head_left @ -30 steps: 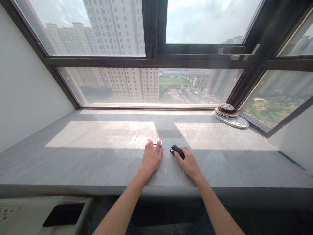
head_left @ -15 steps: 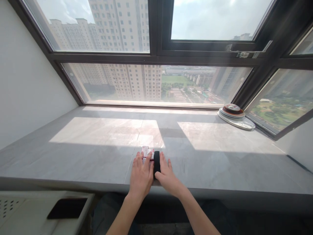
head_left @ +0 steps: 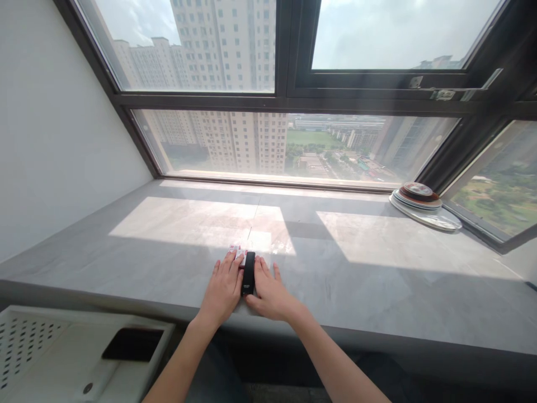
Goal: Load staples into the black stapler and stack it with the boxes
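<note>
A narrow black object (head_left: 248, 274) with small white lettering at its near end lies lengthwise near the front of the grey sill. Its shape resembles a stapler, but I cannot tell its kind for sure. My right hand (head_left: 271, 290) presses against its right side, fingers stretched forward along it and thumb at the near end. On the other side, my left hand (head_left: 224, 284) lies flat with fingers extended, touching or nearly touching the object. Red-and-white printed card or packaging (head_left: 237, 252) shows beyond the left fingertips, mostly covered by that hand.
Plates of several sizes form a stack (head_left: 423, 208) in the sill's right corner by the window (head_left: 289, 145). Sunlight patches fall across the sill (head_left: 369, 296). Below its front edge at left stands a white perforated plastic piece (head_left: 54, 358) with a dark opening.
Both hands, the black object and the red-and-white card have shifted left across the sill. The lettering on the black object now shows. The view has turned slightly left.
</note>
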A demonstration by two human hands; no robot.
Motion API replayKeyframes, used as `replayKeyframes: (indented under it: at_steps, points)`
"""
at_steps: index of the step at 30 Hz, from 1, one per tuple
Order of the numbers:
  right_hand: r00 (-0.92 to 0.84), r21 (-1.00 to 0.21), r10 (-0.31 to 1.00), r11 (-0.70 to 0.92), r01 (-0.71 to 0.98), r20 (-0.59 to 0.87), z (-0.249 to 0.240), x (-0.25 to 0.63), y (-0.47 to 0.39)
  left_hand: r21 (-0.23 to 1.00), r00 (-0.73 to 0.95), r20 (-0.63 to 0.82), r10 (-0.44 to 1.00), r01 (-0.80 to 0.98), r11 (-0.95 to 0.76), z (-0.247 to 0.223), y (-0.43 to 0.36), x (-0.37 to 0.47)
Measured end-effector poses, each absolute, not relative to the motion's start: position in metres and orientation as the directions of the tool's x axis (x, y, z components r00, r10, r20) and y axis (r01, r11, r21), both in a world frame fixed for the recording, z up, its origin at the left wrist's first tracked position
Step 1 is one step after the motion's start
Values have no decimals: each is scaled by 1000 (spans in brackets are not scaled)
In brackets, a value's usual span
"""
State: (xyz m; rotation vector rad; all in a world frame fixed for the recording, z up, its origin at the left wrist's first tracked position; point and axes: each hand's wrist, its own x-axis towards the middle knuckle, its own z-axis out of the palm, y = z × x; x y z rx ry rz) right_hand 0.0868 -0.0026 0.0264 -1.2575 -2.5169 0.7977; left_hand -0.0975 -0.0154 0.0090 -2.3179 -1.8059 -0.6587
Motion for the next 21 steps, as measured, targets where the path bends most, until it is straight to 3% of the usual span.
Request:
replayKeyframes:
  at_steps: [8, 21]
  points:
    - [-562, -464, 826, 517, 719, 49, 15, 52, 10, 231, 183, 353, 918, 933, -275, 9, 3, -134]
    - [-541, -518, 836, 504, 691, 90, 21, 28, 22, 481, 14, 370, 929, 852, -205, 7, 23, -158]
